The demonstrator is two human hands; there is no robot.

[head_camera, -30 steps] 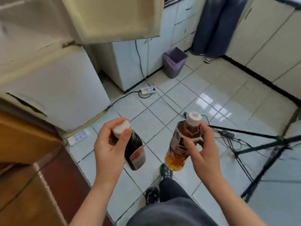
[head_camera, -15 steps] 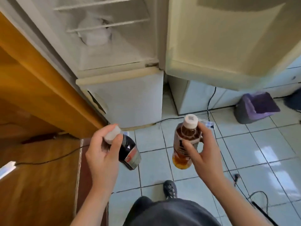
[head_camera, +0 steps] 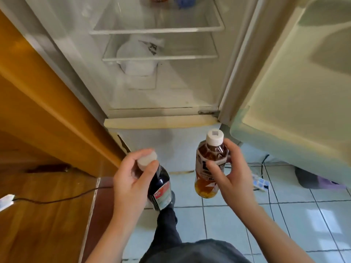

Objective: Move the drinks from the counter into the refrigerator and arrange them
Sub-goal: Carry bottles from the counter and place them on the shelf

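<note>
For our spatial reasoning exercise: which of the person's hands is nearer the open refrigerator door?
Right. The right hand, holding the amber bottle, sits just left of the refrigerator door; the left hand is farther off, by the wooden counter.

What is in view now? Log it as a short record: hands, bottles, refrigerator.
left hand: grips the dark bottle near its white cap, bottle tilted
right hand: holds the amber drink bottle, white cap up
refrigerator: door open to the right
inside: white bag by the lower shelf
task state: both bottles outside the refrigerator
</note>
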